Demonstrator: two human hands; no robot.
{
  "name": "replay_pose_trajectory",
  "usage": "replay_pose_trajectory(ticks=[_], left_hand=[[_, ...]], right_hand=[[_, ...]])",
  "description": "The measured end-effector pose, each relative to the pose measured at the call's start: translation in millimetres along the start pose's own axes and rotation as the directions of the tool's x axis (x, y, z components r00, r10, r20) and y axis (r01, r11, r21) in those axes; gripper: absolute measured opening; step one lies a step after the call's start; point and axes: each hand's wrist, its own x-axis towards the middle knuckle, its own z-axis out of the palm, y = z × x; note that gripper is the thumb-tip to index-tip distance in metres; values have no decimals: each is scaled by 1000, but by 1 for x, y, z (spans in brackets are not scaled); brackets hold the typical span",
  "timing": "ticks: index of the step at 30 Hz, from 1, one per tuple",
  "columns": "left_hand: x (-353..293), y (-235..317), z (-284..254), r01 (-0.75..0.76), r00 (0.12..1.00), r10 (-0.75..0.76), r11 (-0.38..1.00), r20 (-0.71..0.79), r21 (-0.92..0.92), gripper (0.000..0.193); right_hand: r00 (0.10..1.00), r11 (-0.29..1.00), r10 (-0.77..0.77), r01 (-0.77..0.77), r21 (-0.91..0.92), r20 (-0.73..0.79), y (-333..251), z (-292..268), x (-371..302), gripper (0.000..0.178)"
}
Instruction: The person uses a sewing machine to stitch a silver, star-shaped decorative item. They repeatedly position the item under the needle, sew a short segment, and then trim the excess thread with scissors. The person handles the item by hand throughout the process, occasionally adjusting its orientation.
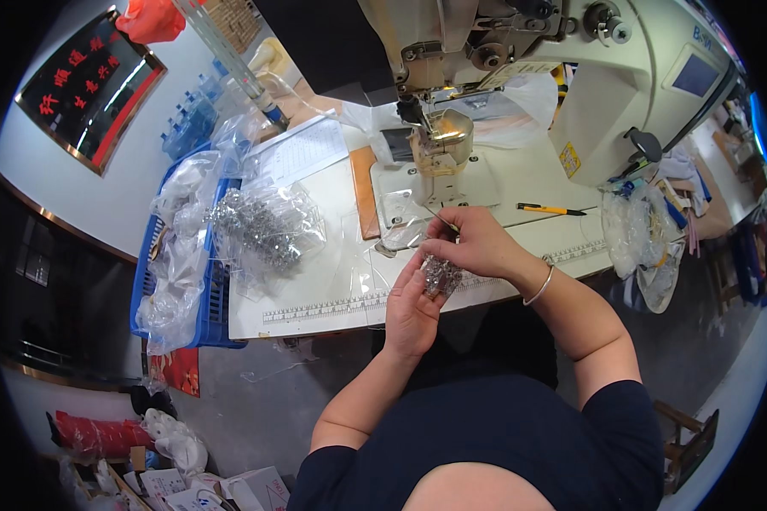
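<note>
My left hand (413, 315), palm up near the table's front edge, cups a glittery silver beaded piece (441, 274) in its fingers. Above it, my right hand (477, 243) has its fingers closed on a thin pointed metal tool (441, 221); whether this is tweezers or an awl I cannot tell. The right fingertips come close to the top of the beaded piece, and part of it is hidden behind them. Just beyond both hands stands the sewing machine's needle area (439, 140) over its metal plate (400, 200). A clear plastic sheet (362, 255) lies to the left.
A pile of silver beaded pieces in clear plastic (268, 230) sits on the table's left. Beside it is a blue basket (217, 294) stuffed with plastic bags. A ruler strip (332, 308) runs along the front edge. A yellow pen (550, 209) and plastic bag (635, 226) lie right.
</note>
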Motion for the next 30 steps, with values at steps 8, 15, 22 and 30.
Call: replay_pose_trajectory(ticks=[8, 15, 22, 30], left_hand=[[4, -6, 1, -85, 989, 105, 980, -106, 181, 46], [0, -8, -3, -137, 990, 139, 988, -23, 79, 46], [5, -1, -14, -146, 989, 146, 989, 17, -29, 46], [6, 5, -21, -200, 975, 209, 973, -71, 112, 44]], right_hand=[[999, 998, -33, 34, 57, -33, 1, 2, -2, 18], [980, 994, -99, 91, 55, 174, 5, -23, -5, 24], [939, 953, -16, 118, -278, 344, 11, -57, 9, 26], [904, 985, -65, 126, -118, 423, 5, -80, 3, 17]])
